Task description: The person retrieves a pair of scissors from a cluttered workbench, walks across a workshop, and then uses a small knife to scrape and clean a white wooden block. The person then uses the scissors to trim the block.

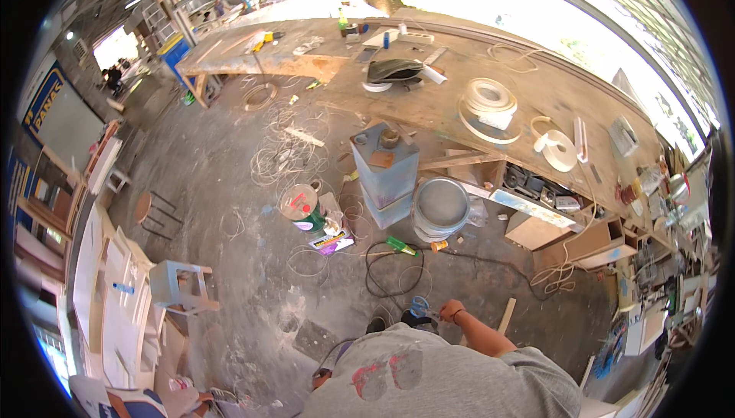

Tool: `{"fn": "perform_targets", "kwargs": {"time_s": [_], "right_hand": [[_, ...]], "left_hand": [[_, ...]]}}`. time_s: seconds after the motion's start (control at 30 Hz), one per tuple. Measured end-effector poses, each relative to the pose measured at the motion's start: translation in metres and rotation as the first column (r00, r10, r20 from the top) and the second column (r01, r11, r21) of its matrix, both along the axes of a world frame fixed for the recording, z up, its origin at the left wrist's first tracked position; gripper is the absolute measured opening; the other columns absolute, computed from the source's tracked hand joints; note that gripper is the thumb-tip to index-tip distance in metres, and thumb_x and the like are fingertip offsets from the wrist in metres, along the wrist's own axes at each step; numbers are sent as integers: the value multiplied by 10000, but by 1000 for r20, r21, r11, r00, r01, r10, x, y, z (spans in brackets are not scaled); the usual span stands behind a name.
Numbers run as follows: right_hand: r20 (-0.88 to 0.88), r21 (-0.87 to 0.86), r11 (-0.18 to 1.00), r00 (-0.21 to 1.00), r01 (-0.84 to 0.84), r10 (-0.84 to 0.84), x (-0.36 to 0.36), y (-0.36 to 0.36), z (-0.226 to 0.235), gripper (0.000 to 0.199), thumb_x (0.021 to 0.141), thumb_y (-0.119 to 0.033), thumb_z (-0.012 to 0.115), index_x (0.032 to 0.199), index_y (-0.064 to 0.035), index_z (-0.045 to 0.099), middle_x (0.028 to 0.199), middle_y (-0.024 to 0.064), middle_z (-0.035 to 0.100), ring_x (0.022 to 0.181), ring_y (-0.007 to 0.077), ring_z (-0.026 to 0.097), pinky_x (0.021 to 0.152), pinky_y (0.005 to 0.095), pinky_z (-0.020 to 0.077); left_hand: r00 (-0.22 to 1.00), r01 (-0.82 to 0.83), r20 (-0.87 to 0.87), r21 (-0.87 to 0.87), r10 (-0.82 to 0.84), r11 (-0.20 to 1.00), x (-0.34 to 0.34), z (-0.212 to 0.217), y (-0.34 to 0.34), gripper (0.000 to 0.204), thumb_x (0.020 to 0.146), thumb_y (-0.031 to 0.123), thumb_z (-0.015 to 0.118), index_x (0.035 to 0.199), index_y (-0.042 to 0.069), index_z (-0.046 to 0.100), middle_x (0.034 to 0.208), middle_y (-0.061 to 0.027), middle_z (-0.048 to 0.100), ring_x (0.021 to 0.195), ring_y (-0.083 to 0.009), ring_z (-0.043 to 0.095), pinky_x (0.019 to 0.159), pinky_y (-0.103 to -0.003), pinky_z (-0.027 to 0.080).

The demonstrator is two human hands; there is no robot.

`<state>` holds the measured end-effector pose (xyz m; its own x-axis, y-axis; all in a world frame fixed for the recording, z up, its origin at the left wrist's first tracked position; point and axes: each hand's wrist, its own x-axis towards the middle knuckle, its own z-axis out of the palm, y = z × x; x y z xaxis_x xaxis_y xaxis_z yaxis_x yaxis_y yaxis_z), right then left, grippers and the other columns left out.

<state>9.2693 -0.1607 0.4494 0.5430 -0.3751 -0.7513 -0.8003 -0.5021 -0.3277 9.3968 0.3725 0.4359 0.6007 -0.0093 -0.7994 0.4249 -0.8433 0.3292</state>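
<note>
My right hand, with a dark band at the wrist, is closed in front of my body. From it sticks out a pair of scissors with blue looped handles; the blades run toward my fingers. Little of my left hand shows beside my grey shirt, and its fingers are hidden. A black cable lies coiled on the floor beyond my feet. Close to it are a green bottle and a small orange container.
A long wooden workbench bears rolls of pale edging strip. Before it stand a grey-blue stand, a large bucket and a round tin. Tangled strips cover floor. At left are a stool and a step stool.
</note>
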Motion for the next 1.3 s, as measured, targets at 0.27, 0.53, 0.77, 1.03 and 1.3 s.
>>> {"fn": "perform_targets", "kwargs": {"time_s": [0.27,0.53,0.77,1.03,1.3], "right_hand": [[9,172,981,996,84,-87,3,-10,-7,233,715,-156,724,940,-100,746,778,79,716,710,180,688,669,318,547],[-105,340,899,961,276,-255,39,-33,-40,244,754,-85,703,995,-51,698,791,52,679,688,149,644,572,313,548],[-8,178,981,997,81,-81,110,-34,-26,226,720,-120,730,934,-52,708,737,58,664,641,152,631,528,313,516],[27,6,907,907,-421,421,246,48,-10,238,685,-115,732,911,-45,708,737,94,673,618,193,649,571,337,520],[272,91,728,720,-679,638,462,210,24,191,696,-108,678,851,-11,731,733,115,698,661,220,674,637,326,533]], "left_hand": [[993,-112,28,53,111,992,-11,23,-8,524,828,589,544,1099,151,641,1042,-218,639,1015,-405,584,851,-443,462],[971,-24,237,75,6,997,-42,26,0,556,814,617,516,1151,193,639,1111,-206,644,1057,-400,593,887,-470,465],[925,-369,128,94,357,924,-48,11,29,662,684,589,668,1009,14,703,1013,-212,685,1019,-304,647,844,-372,501],[793,-583,-60,216,607,783,28,7,51,726,686,638,626,1119,57,676,1160,-196,643,1095,-302,616,904,-378,485],[590,-798,-128,61,797,600,124,60,124,598,730,585,622,935,30,711,857,-155,700,777,-271,688,709,-368,536]]}}
